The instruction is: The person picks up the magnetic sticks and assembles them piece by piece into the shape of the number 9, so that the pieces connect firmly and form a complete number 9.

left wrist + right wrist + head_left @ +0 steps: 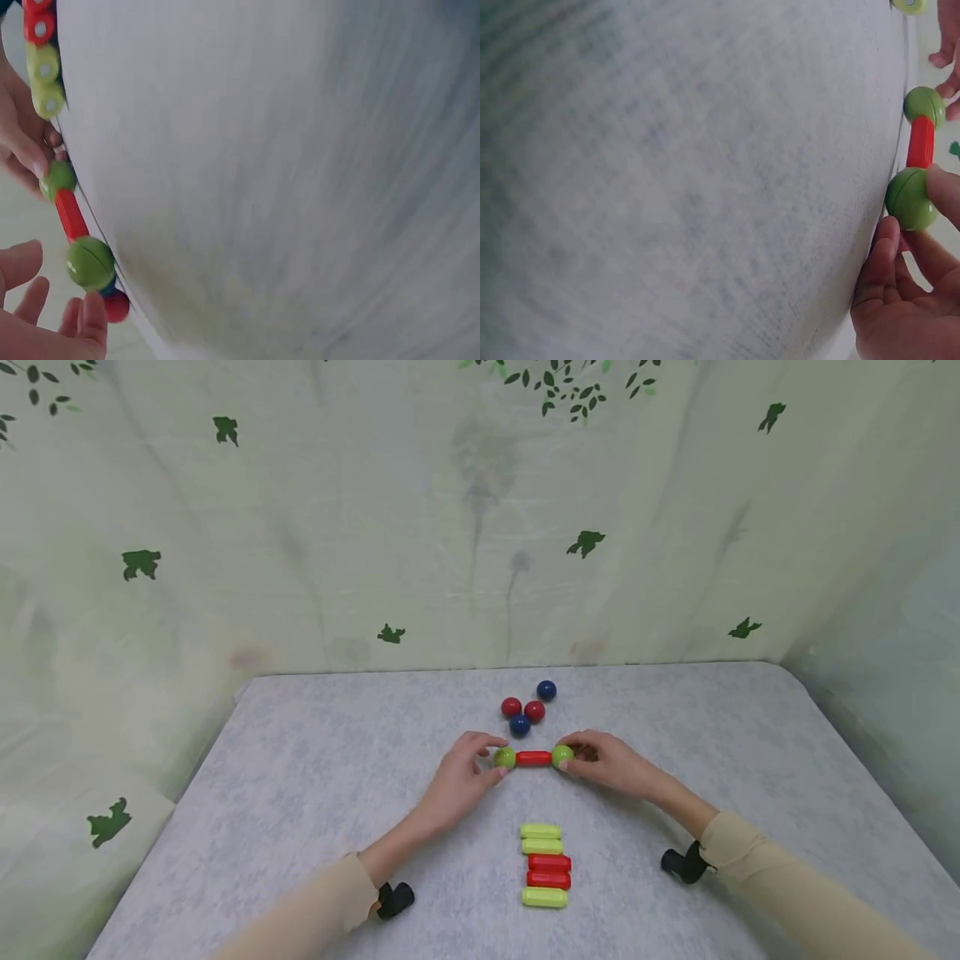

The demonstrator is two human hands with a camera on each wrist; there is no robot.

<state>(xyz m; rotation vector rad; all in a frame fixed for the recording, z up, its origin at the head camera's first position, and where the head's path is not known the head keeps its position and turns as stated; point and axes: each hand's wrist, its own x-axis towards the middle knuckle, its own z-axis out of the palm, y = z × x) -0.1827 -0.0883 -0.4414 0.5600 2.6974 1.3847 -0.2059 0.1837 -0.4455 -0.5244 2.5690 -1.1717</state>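
Two green balls, the left ball (506,757) and the right ball (562,756), sit at the ends of a red rod (534,758) lying crosswise on the table. My right hand (611,764) pinches the right ball between thumb and fingers, as the right wrist view shows. Around the left ball, my left hand (459,781) has its fingers spread; in the left wrist view the thumb (22,259) stands apart from the ball while a fingertip lies right at its edge. Both balls carry a thin seam line.
Behind the rod stand two red balls, one a red ball (511,707), and two blue balls, one a blue ball (547,691). Nearer me lies a column of yellow-green rods (542,846) and red rods (549,863). A leaf-patterned cloth (420,527) hangs behind the grey table (315,760).
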